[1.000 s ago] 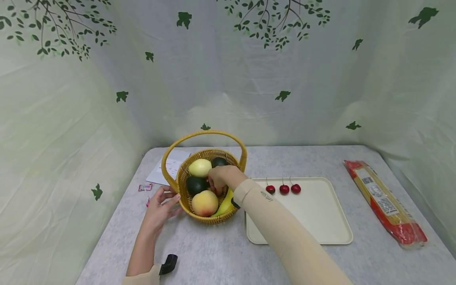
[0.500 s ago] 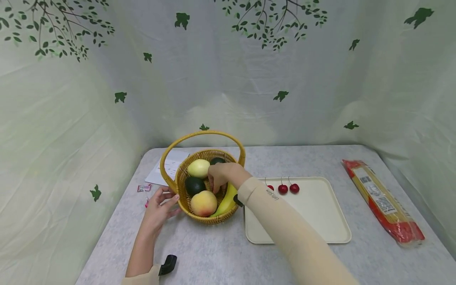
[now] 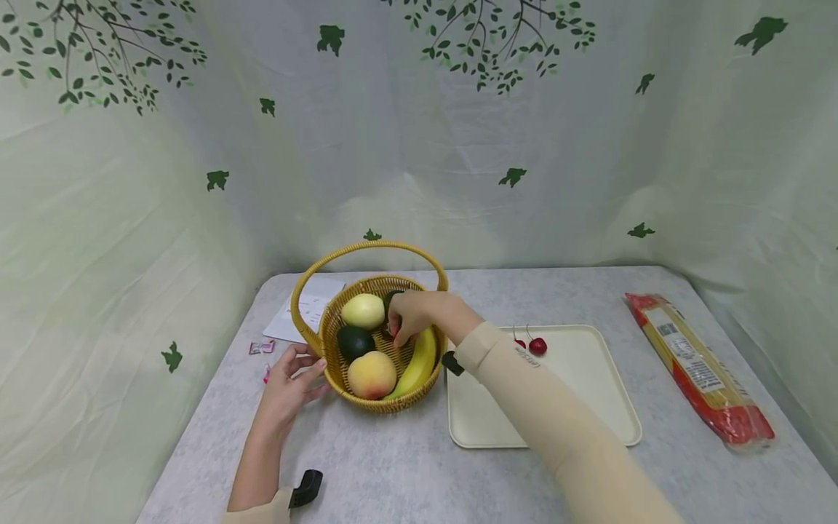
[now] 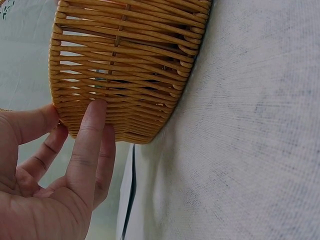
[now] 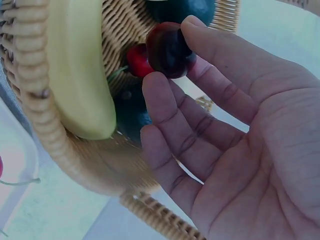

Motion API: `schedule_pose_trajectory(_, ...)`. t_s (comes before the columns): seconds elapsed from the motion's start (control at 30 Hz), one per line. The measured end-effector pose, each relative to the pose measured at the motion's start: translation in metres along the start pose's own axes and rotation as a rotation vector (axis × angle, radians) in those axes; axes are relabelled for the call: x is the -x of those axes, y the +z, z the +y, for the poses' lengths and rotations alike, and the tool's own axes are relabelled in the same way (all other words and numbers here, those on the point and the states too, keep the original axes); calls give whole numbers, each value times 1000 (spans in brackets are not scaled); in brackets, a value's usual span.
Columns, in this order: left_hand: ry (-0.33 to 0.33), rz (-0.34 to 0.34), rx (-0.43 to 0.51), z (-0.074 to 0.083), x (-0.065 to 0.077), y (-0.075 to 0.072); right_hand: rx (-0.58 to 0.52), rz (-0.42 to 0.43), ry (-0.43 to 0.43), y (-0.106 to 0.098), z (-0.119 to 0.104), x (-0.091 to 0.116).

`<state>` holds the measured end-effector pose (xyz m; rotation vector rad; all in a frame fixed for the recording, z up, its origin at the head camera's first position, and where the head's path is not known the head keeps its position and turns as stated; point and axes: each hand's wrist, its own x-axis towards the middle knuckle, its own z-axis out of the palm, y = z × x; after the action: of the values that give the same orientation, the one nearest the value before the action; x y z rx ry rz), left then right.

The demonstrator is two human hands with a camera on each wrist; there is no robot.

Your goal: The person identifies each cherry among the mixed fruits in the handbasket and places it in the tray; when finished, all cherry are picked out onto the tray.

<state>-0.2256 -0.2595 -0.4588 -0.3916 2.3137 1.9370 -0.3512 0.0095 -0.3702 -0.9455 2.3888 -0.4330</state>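
My left hand (image 3: pixel 292 378) rests its fingertips on the outer side of a yellow wicker basket (image 4: pixel 125 60); in the left wrist view the fingers (image 4: pixel 87 145) lie fairly straight against the weave and rim. Over the inside of the basket, my right hand (image 5: pixel 235 95) pinches a dark red cherry (image 5: pixel 167 47) between thumb and fingertips. Just behind it is another red cherry (image 5: pixel 139 61) with a green stem. The basket holds a banana (image 3: pixel 419 364), a peach (image 3: pixel 372 375), a pale yellow-green fruit (image 3: pixel 363 311) and dark green fruits, one (image 3: pixel 355 342) at the left, another partly behind my right hand.
To the right is a cream tray (image 3: pixel 576 407) with cherries (image 3: pixel 537 346) near its far side, partly hidden by my right sleeve. A red-and-yellow packet (image 3: pixel 700 371) lies at the far right. Left of the basket are white paper (image 3: pixel 281 324) and small pink wrapped candies (image 3: pixel 262 348).
My right hand has risen a little and shifted towards the basket's right side, uncovering more of the banana. My sleeve now covers more of the tray's cherries. The left hand stays on the basket.
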Motion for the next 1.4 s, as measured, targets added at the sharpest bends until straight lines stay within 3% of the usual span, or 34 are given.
schedule_pose_trajectory(0.23, -2, 0, -3, -1, 0, -1, 26, 22, -61, -9, -1, 12)
schedule_pose_trajectory(0.67, -2, 2, 1, 1, 0, -1, -1, 99, -152, -21, 11, 57)
schedule_pose_trajectory(1.0, 18, -3, 3, 0, 0, 1, -89, 193, -121, -28, 41, 108)
schedule_pose_trajectory(1.4, 27, 0, 14, 1, 1, 1, -227, 296, 7, -16, 98, 157)
